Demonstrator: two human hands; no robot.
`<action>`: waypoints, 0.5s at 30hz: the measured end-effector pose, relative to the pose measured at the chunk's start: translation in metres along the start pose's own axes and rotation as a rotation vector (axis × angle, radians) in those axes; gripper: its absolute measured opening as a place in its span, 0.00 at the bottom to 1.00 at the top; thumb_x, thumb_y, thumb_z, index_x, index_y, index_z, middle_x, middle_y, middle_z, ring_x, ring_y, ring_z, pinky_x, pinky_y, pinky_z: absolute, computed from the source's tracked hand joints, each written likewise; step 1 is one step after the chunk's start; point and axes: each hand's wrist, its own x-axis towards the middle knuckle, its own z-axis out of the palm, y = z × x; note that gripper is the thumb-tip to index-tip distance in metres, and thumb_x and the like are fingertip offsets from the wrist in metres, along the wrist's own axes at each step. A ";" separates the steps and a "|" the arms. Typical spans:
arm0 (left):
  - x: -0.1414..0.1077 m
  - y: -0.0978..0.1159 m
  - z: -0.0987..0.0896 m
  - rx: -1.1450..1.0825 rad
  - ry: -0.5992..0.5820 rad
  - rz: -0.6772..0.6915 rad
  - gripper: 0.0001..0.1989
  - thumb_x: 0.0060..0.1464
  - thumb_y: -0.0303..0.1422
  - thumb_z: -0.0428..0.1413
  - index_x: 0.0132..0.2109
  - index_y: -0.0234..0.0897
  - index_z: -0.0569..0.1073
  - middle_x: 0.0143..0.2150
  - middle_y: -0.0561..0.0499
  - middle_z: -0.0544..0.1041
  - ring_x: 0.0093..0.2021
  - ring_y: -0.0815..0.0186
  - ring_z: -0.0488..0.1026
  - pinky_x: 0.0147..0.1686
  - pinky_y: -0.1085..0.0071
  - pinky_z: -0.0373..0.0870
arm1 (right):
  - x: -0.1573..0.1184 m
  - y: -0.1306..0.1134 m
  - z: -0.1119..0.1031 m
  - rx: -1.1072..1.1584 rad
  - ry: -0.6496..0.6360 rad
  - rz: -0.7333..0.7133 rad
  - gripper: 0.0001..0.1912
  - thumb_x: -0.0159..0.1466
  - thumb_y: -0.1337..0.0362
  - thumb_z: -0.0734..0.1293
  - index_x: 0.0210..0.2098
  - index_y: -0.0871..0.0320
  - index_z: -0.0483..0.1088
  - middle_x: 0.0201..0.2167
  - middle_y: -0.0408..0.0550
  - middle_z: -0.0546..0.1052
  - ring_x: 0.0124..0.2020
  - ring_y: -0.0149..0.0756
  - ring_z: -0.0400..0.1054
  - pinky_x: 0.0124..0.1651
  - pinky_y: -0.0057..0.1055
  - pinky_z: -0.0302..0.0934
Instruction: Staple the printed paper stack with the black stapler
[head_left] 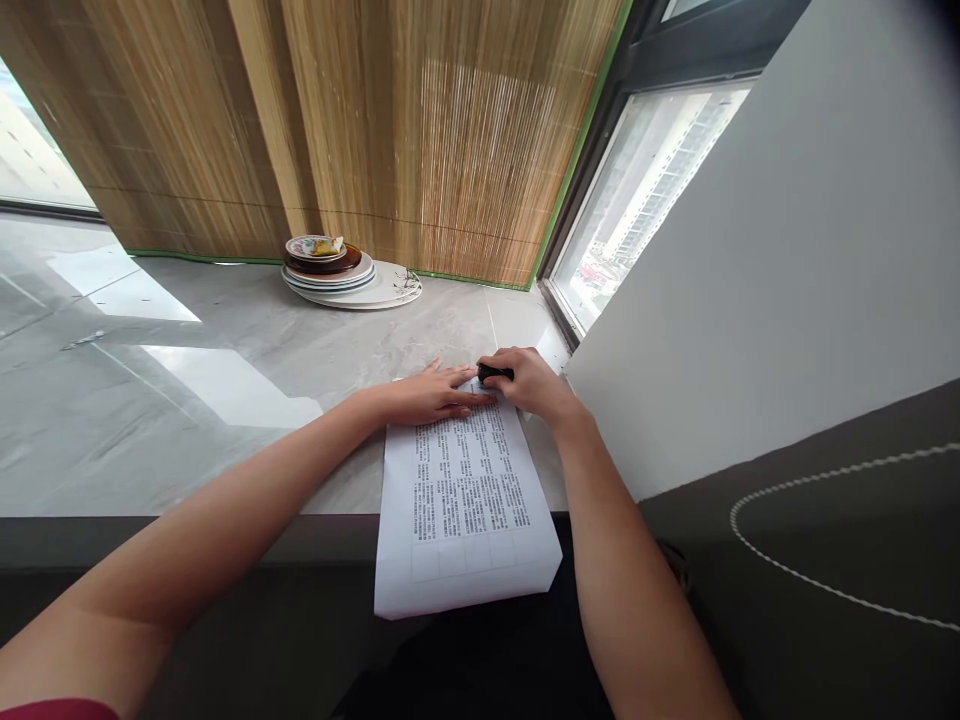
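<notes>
1. Your right hand (529, 380) is closed around a black stapler-like tool (495, 373), right at the far end of the printed paper (465, 470).
2. Your left hand (431, 395) lies open, palm down, across that end.
3. So you look mid-job: paper placed, tool in position; whether any press is done or left, I can't tell.
4. Tool's long axis runs crosswise, rounded end pointing left; the paper's runs away from you, near end overhanging the surface (90, 430).
</notes>
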 end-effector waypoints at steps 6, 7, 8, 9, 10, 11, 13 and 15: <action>0.001 -0.001 0.001 -0.036 0.057 0.034 0.22 0.71 0.39 0.54 0.69 0.58 0.70 0.78 0.50 0.57 0.77 0.44 0.53 0.74 0.38 0.44 | 0.001 -0.001 0.006 -0.125 -0.027 0.056 0.10 0.66 0.70 0.66 0.39 0.51 0.78 0.40 0.47 0.79 0.47 0.43 0.68 0.53 0.44 0.58; 0.001 -0.002 0.001 -0.036 0.059 0.037 0.22 0.71 0.39 0.54 0.69 0.57 0.71 0.78 0.50 0.57 0.77 0.45 0.53 0.74 0.39 0.44 | 0.001 -0.002 0.008 -0.174 -0.037 0.071 0.10 0.66 0.70 0.66 0.39 0.51 0.78 0.40 0.47 0.79 0.48 0.44 0.68 0.52 0.44 0.57; 0.001 -0.003 0.002 -0.032 0.057 0.036 0.22 0.71 0.39 0.54 0.69 0.57 0.71 0.78 0.50 0.57 0.77 0.45 0.53 0.74 0.40 0.44 | 0.001 -0.004 0.010 -0.221 -0.046 0.081 0.10 0.66 0.71 0.66 0.38 0.52 0.77 0.40 0.48 0.78 0.49 0.44 0.67 0.51 0.43 0.56; 0.001 -0.004 0.002 -0.027 0.051 0.033 0.22 0.71 0.39 0.53 0.69 0.57 0.71 0.79 0.50 0.56 0.77 0.46 0.53 0.75 0.40 0.43 | 0.001 -0.005 0.012 -0.261 -0.051 0.081 0.09 0.66 0.71 0.66 0.38 0.52 0.77 0.41 0.48 0.78 0.49 0.44 0.66 0.50 0.43 0.55; 0.001 -0.005 0.003 -0.021 0.044 0.028 0.22 0.71 0.40 0.53 0.69 0.57 0.70 0.79 0.50 0.55 0.77 0.46 0.52 0.75 0.40 0.42 | 0.001 -0.007 0.014 -0.291 -0.050 0.075 0.09 0.66 0.71 0.66 0.38 0.53 0.77 0.43 0.49 0.78 0.50 0.44 0.66 0.49 0.42 0.54; 0.001 -0.005 0.003 -0.017 0.038 0.023 0.22 0.72 0.41 0.52 0.69 0.57 0.70 0.79 0.50 0.54 0.77 0.46 0.52 0.75 0.40 0.41 | 0.001 -0.009 0.016 -0.317 -0.043 0.067 0.09 0.67 0.71 0.66 0.37 0.53 0.77 0.44 0.49 0.77 0.51 0.45 0.65 0.49 0.42 0.54; 0.001 -0.007 0.003 -0.007 0.025 0.009 0.22 0.72 0.42 0.51 0.70 0.57 0.70 0.80 0.51 0.52 0.78 0.46 0.51 0.75 0.40 0.39 | 0.000 -0.012 0.020 -0.361 -0.029 0.049 0.09 0.67 0.72 0.66 0.37 0.54 0.77 0.47 0.50 0.76 0.51 0.46 0.64 0.48 0.42 0.53; 0.001 -0.007 0.003 0.009 0.004 -0.008 0.22 0.73 0.43 0.50 0.70 0.57 0.69 0.81 0.51 0.50 0.78 0.46 0.50 0.75 0.40 0.38 | -0.004 -0.013 0.023 -0.397 0.001 0.029 0.10 0.67 0.72 0.66 0.40 0.52 0.78 0.48 0.50 0.76 0.52 0.47 0.64 0.48 0.42 0.53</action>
